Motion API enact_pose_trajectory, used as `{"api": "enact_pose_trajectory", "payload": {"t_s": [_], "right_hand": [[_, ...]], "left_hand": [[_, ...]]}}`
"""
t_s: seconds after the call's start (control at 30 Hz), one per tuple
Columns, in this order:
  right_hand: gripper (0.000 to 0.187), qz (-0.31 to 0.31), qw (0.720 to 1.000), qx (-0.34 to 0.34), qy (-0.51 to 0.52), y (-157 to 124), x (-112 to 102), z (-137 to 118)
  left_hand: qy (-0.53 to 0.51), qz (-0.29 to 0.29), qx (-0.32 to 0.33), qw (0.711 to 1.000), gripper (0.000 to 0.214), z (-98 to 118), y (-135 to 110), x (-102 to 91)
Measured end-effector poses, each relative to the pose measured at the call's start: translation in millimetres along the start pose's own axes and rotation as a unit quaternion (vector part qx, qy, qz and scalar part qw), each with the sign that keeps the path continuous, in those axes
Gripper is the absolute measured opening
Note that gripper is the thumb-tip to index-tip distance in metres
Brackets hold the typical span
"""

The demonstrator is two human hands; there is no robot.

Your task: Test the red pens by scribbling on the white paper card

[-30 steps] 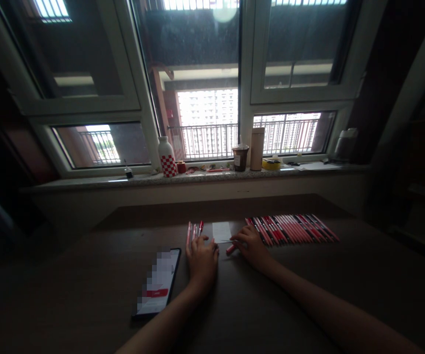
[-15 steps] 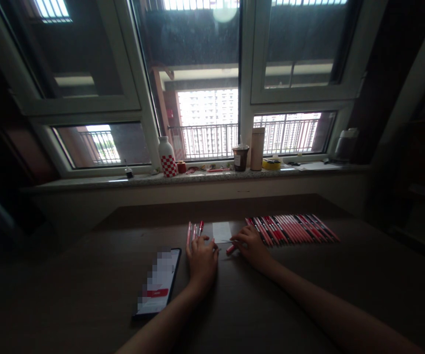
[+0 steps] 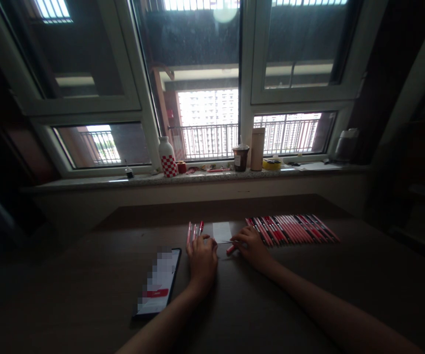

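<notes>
Low over the dark table, my right hand (image 3: 250, 246) is closed, with the blunt end of a pink pen-like stick (image 3: 230, 250) poking out under its fingers. A thin line shows at its fingertips, too fine to name. My left hand (image 3: 202, 256) rests on the table with its fingers curled in; what they hold, if anything, I cannot make out. Just beyond that hand lie several pink and red pens (image 3: 194, 228), partly hidden by it. Between the hands is a small white paper (image 3: 222, 232), flat on the table.
Many pink, red and black pens (image 3: 291, 230) lie side by side at the right. A phone (image 3: 157, 287) with a lit screen is left of my forearm. On the windowsill (image 3: 142, 183) stand a checked bottle (image 3: 168, 157), a drink cup (image 3: 240, 158), a tumbler (image 3: 257, 149) and yellow tape (image 3: 271, 164).
The fingers of my left hand have shifted slightly left and drawn in, and the small tip beside them shows less. My right hand stays where it was.
</notes>
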State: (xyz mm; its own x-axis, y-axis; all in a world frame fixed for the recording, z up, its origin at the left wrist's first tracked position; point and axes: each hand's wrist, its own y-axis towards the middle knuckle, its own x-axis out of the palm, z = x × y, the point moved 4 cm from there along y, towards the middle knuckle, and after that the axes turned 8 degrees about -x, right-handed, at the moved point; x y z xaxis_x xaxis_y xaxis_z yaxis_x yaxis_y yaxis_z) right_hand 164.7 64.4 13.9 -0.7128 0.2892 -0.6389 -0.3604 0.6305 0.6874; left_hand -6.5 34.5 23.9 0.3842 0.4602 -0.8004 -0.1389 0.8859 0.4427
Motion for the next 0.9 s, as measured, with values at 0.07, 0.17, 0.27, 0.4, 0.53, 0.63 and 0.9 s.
{"api": "enact_pose_trajectory", "payload": {"t_s": [0.07,0.17,0.27,0.4,0.53,0.63,0.9], "right_hand": [[0.011,-0.001,1.000,0.001,0.000,0.0,-0.5,-0.7],[0.011,-0.003,1.000,0.004,-0.002,0.1,-0.6,-0.8],[0.011,-0.007,1.000,0.001,0.000,0.0,0.1,-0.6],[0.011,-0.008,1.000,-0.001,0.002,0.0,-0.2,-1.6],[0.011,-0.006,1.000,-0.003,0.002,0.2,-1.5,-3.3],[0.012,-0.006,1.000,-0.002,0.005,0.1,-1.2,-2.8],[0.012,-0.003,1.000,0.000,0.002,-0.3,0.2,-1.0]], "left_hand": [[-0.007,0.002,-0.002,1.000,0.020,-0.4,0.1,0.2],[-0.017,0.006,0.000,1.000,0.019,-1.3,0.1,0.8],[-0.028,0.010,0.000,1.000,0.018,-2.4,0.6,1.6],[-0.036,0.012,0.002,0.999,0.018,-3.6,1.5,2.7],[-0.036,0.009,0.001,0.999,0.019,-4.0,1.9,3.5],[-0.039,0.009,0.001,0.999,0.018,-3.6,1.8,3.1],[-0.042,-0.001,-0.002,0.999,0.019,-0.9,1.5,0.1]]}}
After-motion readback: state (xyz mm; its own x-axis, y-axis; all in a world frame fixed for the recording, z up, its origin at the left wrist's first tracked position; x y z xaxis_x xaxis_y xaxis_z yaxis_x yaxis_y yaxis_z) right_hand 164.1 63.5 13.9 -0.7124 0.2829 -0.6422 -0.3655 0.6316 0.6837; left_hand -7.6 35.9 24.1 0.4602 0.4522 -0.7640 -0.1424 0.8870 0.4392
